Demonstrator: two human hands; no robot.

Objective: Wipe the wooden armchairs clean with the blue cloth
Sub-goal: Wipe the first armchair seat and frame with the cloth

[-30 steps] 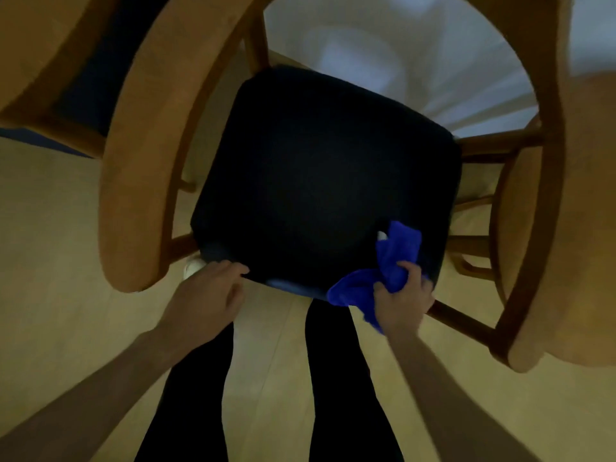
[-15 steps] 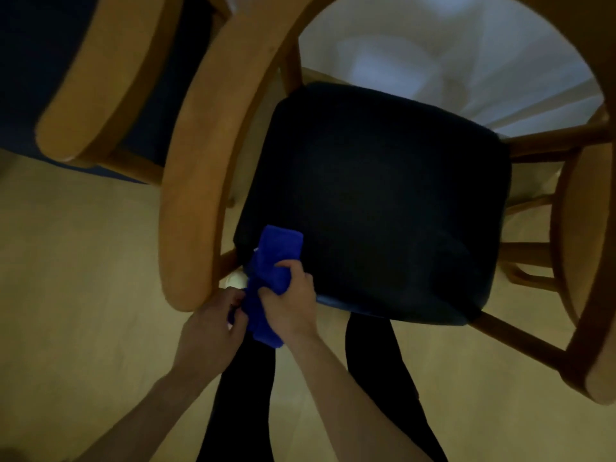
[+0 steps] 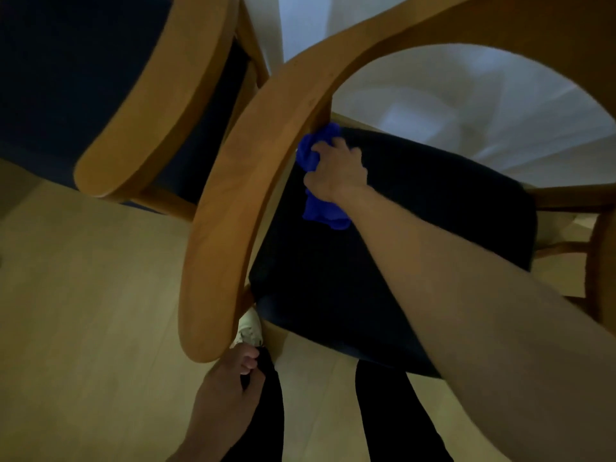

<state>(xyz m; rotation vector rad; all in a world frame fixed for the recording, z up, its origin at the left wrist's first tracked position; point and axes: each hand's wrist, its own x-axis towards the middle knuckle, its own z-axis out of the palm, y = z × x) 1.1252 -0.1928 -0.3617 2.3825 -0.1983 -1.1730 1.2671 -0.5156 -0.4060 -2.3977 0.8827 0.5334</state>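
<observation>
Blue cloth [image 3: 319, 181], crumpled microfibre, bunched in the right hand [image 3: 336, 173], fingers curled round it and pressing it against the inner side of the wooden armrest [image 3: 253, 181], close to where the upright post meets the dark seat. One bunch of cloth showing above the knuckles, a looser tail hanging below the wrist onto the cushion. Right forearm stretched across the dark padded seat cushion [image 3: 416, 228] from the lower right corner of the view.

Left hand [image 3: 230, 391] low in the view, just under the rounded front tip of that same curved light-brown armrest, fingers curled; fingertips partly hidden behind the wood, so cannot tell whether holding the chair frame or nothing at all.

Near wooden armchair [image 3: 400, 31] seen from above, with a broad arched back rail sweeping from the left armrest over the top of the view to the right edge, and thin rungs showing at the far right beside the seat. Second wooden armchair [image 3: 156, 105] with dark blue upholstery standing just beside it on the left, its own armrest running almost parallel to the first.

Black-trousered legs [image 3: 390, 415] below the seat's front edge, a pale shoe [image 3: 249, 328] peeking out beside the armrest tip. Light wood-effect floor [image 3: 83, 311] beneath, white draped fabric [image 3: 450, 105] beyond the chair back.
</observation>
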